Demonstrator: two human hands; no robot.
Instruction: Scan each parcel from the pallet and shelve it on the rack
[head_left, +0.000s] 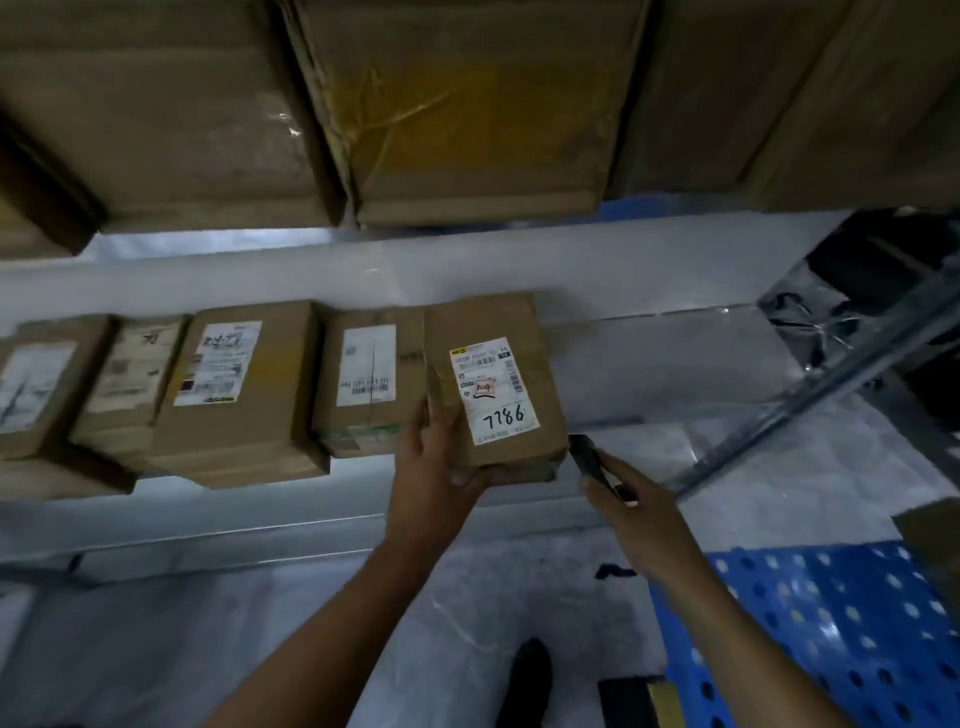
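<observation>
My left hand grips the near-left corner of a brown cardboard parcel. My thumb lies along its near face and my fingers run up its left side, wedged between it and the next box. The parcel lies flat at the right end of a row on the white shelf, its top facing me. A white shipping label is stuck there, with barcodes and "7786" handwritten in black. I cannot tell whether the near end rests on the shelf or only on my hand.

My right hand curls around a dark handheld scanner. Its tip points far and left, just beside the parcel's near-right corner; whether they touch I cannot tell.

Touching the parcel's left side is a second labelled box with green print low on its near face. Further left comes a taller labelled box, then two smaller labelled ones, blurred.

On the level above sit large plain cartons, the middle one creased and taped. A grey metal rack upright slants across the right. Near right, a blue perforated pallet lies on the pale floor, and a dark shoe shows between my forearms.
</observation>
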